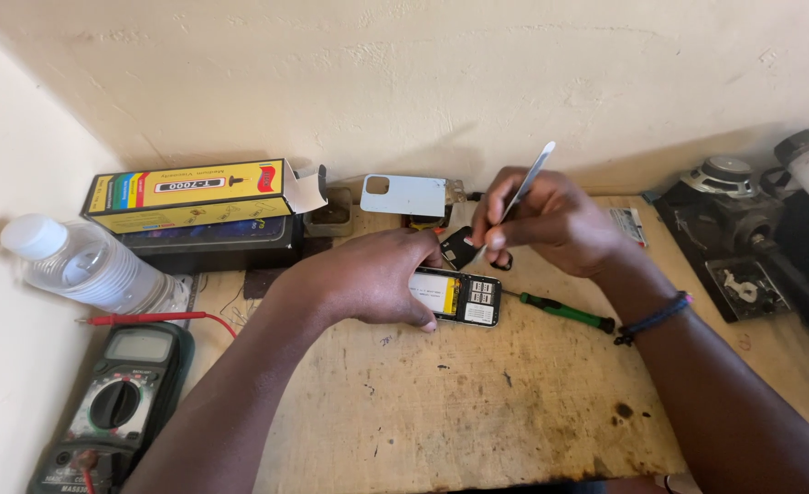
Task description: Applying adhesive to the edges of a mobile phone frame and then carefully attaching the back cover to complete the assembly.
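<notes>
Far left: a clear plastic bottle (80, 265) lying on its side against the wall, a green multimeter (116, 402) near it with a red probe lead (157, 318) running right. Behind these, a yellow carton (189, 194) stacked on a dark box. Centre of the worn wooden bench (477, 402): an opened mobile phone (464, 297), back cover off, yellow battery and card slots showing, lying flat. Left hand (368, 279) clamped over its left end, fingers curled round the edges, pinning it down. Just beyond, a pale back cover (406, 195) propped against the wall. Right hand (546, 220) pinched shut on a thin metal pry tool (528, 178), blade angled up and away. Green screwdriver (564, 313) lying just right of the phone. Far right: a small speaker (727, 174) among dark parts.

Likely light, rigid, yet fragile inside with the cover off; best held by the side edges, clear of the bare contacts.
</notes>
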